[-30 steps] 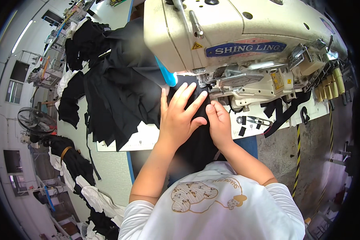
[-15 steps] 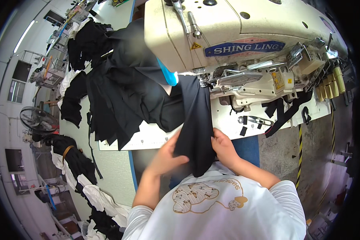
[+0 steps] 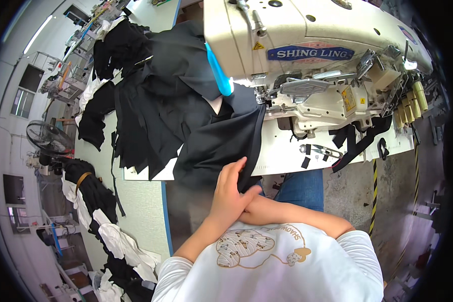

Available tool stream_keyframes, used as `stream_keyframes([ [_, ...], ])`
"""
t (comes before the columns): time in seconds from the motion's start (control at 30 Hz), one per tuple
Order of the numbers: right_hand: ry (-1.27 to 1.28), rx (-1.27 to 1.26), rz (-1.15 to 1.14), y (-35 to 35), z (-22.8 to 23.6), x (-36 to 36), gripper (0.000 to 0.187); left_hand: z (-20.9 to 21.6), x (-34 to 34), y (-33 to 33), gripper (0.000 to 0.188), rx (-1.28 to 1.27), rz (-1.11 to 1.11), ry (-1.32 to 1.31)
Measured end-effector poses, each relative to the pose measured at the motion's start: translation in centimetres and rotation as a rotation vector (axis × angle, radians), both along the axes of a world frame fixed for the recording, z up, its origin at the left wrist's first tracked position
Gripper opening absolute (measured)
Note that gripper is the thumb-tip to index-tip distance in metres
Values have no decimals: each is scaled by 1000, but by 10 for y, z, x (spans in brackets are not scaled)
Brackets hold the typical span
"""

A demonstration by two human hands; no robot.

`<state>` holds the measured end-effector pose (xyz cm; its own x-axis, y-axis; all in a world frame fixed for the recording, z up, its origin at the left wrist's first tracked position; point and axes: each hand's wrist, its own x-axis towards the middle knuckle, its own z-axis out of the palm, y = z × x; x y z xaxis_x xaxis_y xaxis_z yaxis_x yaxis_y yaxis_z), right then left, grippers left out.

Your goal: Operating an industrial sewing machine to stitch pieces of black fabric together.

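Note:
A black fabric piece [image 3: 219, 143] runs from the presser foot of the sewing machine [image 3: 259, 94] down over the table's front edge. Flat against its lower part lies my left hand [image 3: 230, 189], fingers stretched out and thumb apart. My right hand [image 3: 254, 209] crosses beneath the left one at the fabric's lower end. Its fingers are hidden by the left hand and the cloth, so any hold there does not show. The fabric's right edge leads straight up to the needle area. A bright blue piece [image 3: 220, 73] hangs at the machine head's left side.
More black fabric [image 3: 146, 100] is heaped on the table left of the machine. Thread snips [image 3: 324, 151] and black scraps lie at the right, near a dark strip [image 3: 360, 146]. Black and white cloth [image 3: 123, 244] covers the left side. A fan [image 3: 48, 138] stands beyond.
The fabric, earlier drawn into a narrow fold between both hands, now spreads out leftward. My right hand has moved left and down, under the left hand, which has shifted right onto the cloth.

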<state>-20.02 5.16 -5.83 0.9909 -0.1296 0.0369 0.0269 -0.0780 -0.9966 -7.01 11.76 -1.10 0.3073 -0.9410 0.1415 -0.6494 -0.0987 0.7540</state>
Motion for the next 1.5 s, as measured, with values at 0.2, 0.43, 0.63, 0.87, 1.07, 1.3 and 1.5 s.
stream_keyframes([
  [0.2, 64, -300, 52, -38, 31, -20, 35, -15, 17, -3, 34, -153, 149, 80],
  [0.43, -128, -546, -540, -108, 89, -16, 19, 7, 46, 0, 38, -368, 210, 214],
  [0.63, -232, -991, -535, -129, 101, 23, 24, 15, 53, -3, 22, -453, 173, 155],
  [0.87, -160, -1246, -418, -128, 97, 43, 20, 14, 60, 0, 22, -445, 160, 109],
  [1.07, -173, -1271, -364, -130, 96, 49, 15, 18, 60, 2, 21, -421, 143, 137],
  [1.3, -235, -1247, -351, -130, 99, 50, 15, 19, 61, 0, 19, -477, 80, 146],
  [1.5, -238, -1261, -328, -132, 98, 51, 17, 14, 66, -3, 23, -270, 230, 213],
])
